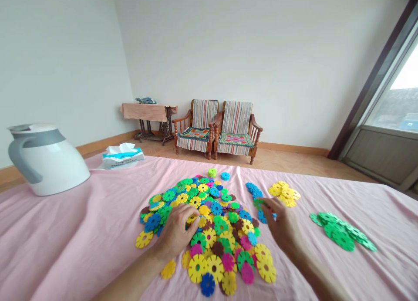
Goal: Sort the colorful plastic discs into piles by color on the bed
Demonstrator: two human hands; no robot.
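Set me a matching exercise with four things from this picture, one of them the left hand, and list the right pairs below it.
Column one
1. Left hand
2. Jug
3. Tissue box
4. Green disc pile

Column two
A. To the right of the yellow disc pile
B. White, with a grey handle
C. At the mixed disc pile
D. Tissue sticking out of the top

Pairs: 1-C, 2-B, 3-D, 4-A

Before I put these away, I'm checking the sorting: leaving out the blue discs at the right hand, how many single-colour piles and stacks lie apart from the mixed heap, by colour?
Yellow pile: 1
Green pile: 1
Lime stack: 1
Blue stack: 1
Total: 4
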